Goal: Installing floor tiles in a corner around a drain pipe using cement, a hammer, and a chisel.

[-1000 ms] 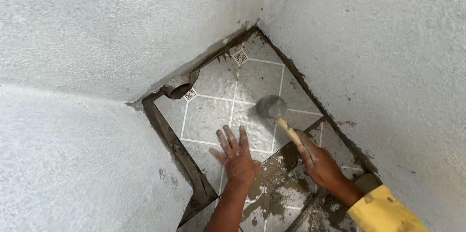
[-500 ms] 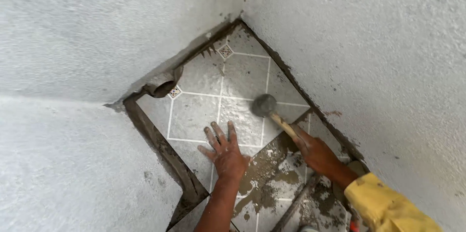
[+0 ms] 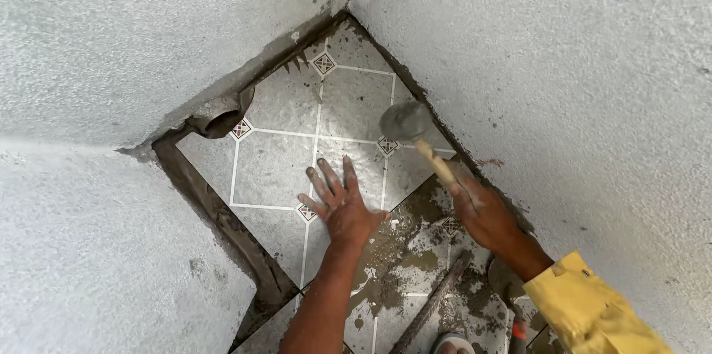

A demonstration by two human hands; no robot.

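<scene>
One large grey floor tile [image 3: 297,169], printed with white diagonal lines and small diamond motifs, lies in the corner where two rough plastered walls [image 3: 578,87] meet, and it is what both my hands are busy with. I press my left hand [image 3: 343,206] flat on its near edge, fingers spread and gripping nothing, so the tile keeps bedded and level while I work it. My right hand [image 3: 478,209] is clenched round the wooden handle of a rubber mallet [image 3: 404,123]; the rounded grey head hangs just above the tile's right side, close to the wall, tilted so the face can meet the tile squarely. I hold the handle low down, which gives a light, swinging tap and not a hard blow.

Along the tile's left and far edges runs a dark band of wet mortar [image 3: 222,213], the gap between tile and wall. At the far left a round pipe opening [image 3: 221,123] sits at the wall's foot, and the tile looks cut around it. Nearer me, the neighbouring tiles [image 3: 415,265] are smeared with brown mortar, and a dark straight bar [image 3: 434,302] lies across them. My yellow sleeve [image 3: 586,309] shows at the lower right.
</scene>
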